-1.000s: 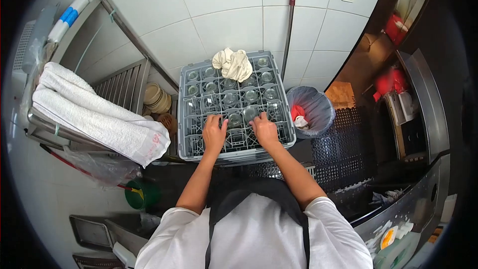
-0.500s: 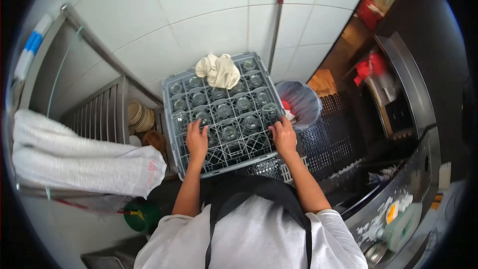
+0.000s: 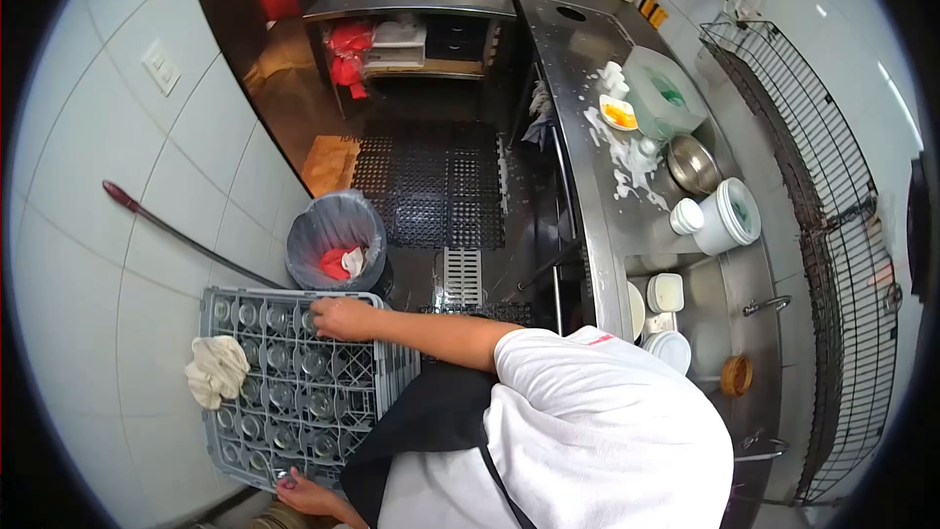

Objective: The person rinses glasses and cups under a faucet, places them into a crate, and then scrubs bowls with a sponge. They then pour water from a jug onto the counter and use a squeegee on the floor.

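Note:
A grey plastic glass rack [image 3: 377,372] lies at the lower left, with rows of clear glasses [image 3: 279,358] in its compartments. My right hand [image 3: 343,318] is over the rack's rim on the side by the bin, its fingers curled down beside a glass. On the opposite side, my left hand [image 3: 308,496] has its fingers closed at the rack's corner. Part of that hand is cut off by the bottom edge and my body. A crumpled cream cloth [image 3: 217,372] drapes over the rack's wall-side edge.
Beyond the rack stands a lined bin [image 3: 336,235] with red and white waste. A long-handled pole [image 3: 186,233] leans along the tiled wall. Black perforated mats [image 3: 431,181] cover the floor. On the right, a steel counter [image 3: 587,39] holds containers, a metal bowl [image 3: 693,164] and foam.
My view has swung to the right, bringing the counter and sink into sight and shifting the rack to the left. Both hands stay at opposite sides of the rack.

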Tool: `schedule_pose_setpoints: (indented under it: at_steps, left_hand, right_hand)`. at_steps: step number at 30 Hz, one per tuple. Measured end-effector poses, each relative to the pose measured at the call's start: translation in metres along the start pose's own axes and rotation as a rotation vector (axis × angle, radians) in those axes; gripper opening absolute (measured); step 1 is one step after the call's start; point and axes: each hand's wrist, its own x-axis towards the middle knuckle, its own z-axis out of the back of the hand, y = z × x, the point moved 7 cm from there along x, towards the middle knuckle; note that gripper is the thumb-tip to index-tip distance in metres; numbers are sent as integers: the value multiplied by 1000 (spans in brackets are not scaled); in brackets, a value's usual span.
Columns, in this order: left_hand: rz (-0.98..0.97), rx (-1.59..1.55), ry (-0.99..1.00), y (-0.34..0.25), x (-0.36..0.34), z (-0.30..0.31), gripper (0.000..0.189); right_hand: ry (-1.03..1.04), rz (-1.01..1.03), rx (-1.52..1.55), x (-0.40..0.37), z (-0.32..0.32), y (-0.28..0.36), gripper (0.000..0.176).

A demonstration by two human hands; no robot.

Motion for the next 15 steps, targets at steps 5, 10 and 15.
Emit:
schedule_pose_setpoints:
  at_steps: [5,10,15]
  left_hand:
    - [-122,41,-64,-21,-9,13,28]
    - [-232,64,-135,-75,-17,35,27]
    - [-356,79,-184,-163,-26,57,27]
  right_hand:
    - [-245,0,102,-45,69,3,17]
    - [-434,-224,24,-134,177,-76,12]
    - [-774,-976,-62,-296,308,-261,19]
